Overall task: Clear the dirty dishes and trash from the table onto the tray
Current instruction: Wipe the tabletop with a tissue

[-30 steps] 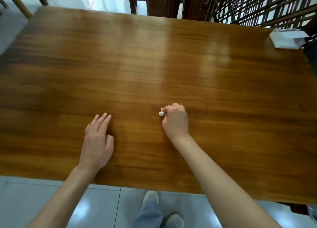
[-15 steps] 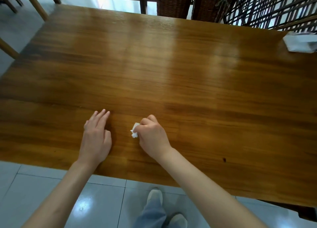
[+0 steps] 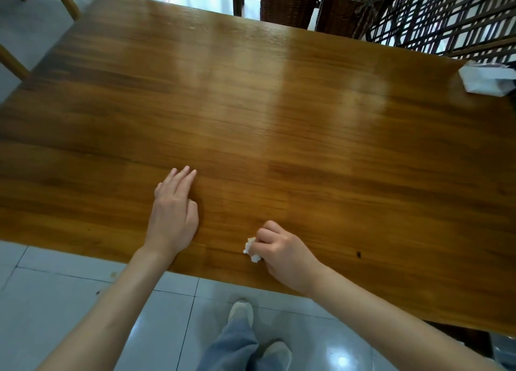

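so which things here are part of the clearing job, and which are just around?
Job:
- crumpled tissue, pinched in right hand
- table
- white packet, possibly trash

Just around:
- wicker chairs
- lattice screen
- left hand, flat on table

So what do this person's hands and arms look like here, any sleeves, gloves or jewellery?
Both the left hand and the right hand are bare: no gloves, rings, watch or bracelet show. Both forearms are uncovered as far as the frame shows, with no sleeve edge in view. Below are light blue jeans and pale shoes.
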